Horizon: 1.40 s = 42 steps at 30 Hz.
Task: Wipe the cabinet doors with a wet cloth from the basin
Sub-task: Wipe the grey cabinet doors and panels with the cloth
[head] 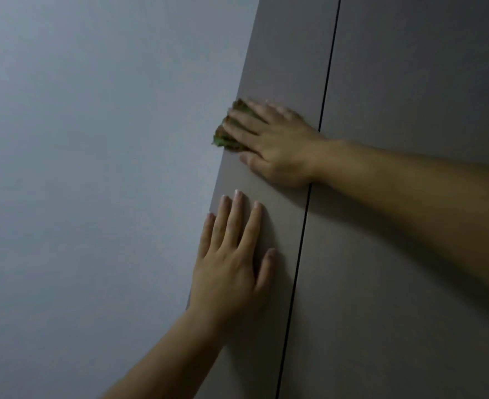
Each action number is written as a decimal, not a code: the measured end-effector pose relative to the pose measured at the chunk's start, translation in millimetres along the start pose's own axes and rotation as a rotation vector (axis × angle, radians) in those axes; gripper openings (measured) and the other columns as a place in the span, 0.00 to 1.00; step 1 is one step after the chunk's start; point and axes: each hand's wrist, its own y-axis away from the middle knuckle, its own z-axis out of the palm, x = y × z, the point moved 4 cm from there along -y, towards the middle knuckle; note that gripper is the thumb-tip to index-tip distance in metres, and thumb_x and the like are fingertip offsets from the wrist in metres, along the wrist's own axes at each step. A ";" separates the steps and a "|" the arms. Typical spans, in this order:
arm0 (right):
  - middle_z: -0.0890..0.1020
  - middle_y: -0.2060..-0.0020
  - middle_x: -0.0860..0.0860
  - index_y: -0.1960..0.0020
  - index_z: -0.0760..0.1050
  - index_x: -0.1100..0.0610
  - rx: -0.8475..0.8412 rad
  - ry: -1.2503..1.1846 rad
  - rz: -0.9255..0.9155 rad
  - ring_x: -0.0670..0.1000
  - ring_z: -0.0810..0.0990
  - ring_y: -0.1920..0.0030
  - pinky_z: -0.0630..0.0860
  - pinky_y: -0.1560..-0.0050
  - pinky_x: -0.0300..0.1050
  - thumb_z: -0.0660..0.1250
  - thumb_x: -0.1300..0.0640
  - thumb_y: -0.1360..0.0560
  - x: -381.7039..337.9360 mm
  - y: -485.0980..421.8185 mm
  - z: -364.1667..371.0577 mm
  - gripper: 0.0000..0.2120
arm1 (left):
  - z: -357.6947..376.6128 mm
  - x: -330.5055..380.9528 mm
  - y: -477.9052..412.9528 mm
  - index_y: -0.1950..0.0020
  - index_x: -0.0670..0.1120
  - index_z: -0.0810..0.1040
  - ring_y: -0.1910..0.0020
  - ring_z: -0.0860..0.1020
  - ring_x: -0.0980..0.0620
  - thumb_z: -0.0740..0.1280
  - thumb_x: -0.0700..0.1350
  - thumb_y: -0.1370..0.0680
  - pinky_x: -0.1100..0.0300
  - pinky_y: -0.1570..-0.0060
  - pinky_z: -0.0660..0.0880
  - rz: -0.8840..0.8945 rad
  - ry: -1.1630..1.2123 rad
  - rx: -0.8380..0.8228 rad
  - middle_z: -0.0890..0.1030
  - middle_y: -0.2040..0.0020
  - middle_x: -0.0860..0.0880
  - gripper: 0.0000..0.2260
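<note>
Green cloth pressed to the left cabinet door by the right hand.

The cloth sits at the door's outer edge, beside the pale wall, bunched under the right hand's fingers, which lie fairly straight across it; this hand is blurred. Below it the left hand rests flat on the same door, its fingers straight and slightly spread, holding nothing. A dark gap divides this door from the right cabinet door, which the right forearm crosses.
</note>
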 end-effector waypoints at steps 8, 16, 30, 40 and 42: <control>0.40 0.17 0.47 0.17 0.39 0.46 0.019 -0.007 0.183 0.52 0.36 0.18 0.36 0.22 0.54 0.43 0.39 0.15 29.7 -11.4 -12.3 0.30 | -0.8 -0.4 0.1 0.16 0.52 0.47 0.18 0.37 0.49 0.48 0.63 0.17 0.48 0.19 0.40 0.000 0.018 0.009 0.43 0.16 0.47 0.32; 0.38 0.18 0.44 0.18 0.37 0.42 -0.055 0.050 0.064 0.50 0.36 0.18 0.38 0.20 0.53 0.37 0.36 0.22 40.2 61.4 8.5 0.34 | -1.3 -2.7 0.4 0.17 0.45 0.58 0.17 0.44 0.48 0.53 0.61 0.18 0.48 0.18 0.45 -0.004 0.037 0.044 0.50 0.16 0.45 0.33; 0.46 0.17 0.50 0.16 0.45 0.50 0.036 0.044 0.425 0.54 0.42 0.17 0.41 0.20 0.53 0.37 0.36 0.23 97.5 129.3 6.3 0.38 | 2.5 51.4 -17.2 0.16 0.51 0.54 0.17 0.42 0.43 0.49 0.60 0.17 0.40 0.20 0.43 0.055 0.024 -0.003 0.48 0.16 0.43 0.30; 0.55 0.18 0.54 0.17 0.54 0.53 0.109 0.112 0.284 0.59 0.53 0.18 0.51 0.21 0.58 0.46 0.41 0.19 90.6 197.0 23.7 0.33 | 0.7 62.8 -17.1 0.17 0.50 0.59 0.17 0.45 0.42 0.53 0.57 0.18 0.38 0.20 0.43 0.017 0.107 0.032 0.52 0.16 0.42 0.29; 0.53 0.17 0.54 0.17 0.52 0.54 0.124 0.071 0.485 0.59 0.50 0.18 0.51 0.20 0.60 0.43 0.39 0.20 110.8 194.5 14.7 0.35 | -1.2 73.1 -19.0 0.18 0.49 0.61 0.17 0.47 0.42 0.54 0.56 0.18 0.36 0.21 0.44 0.052 0.172 0.056 0.53 0.16 0.43 0.29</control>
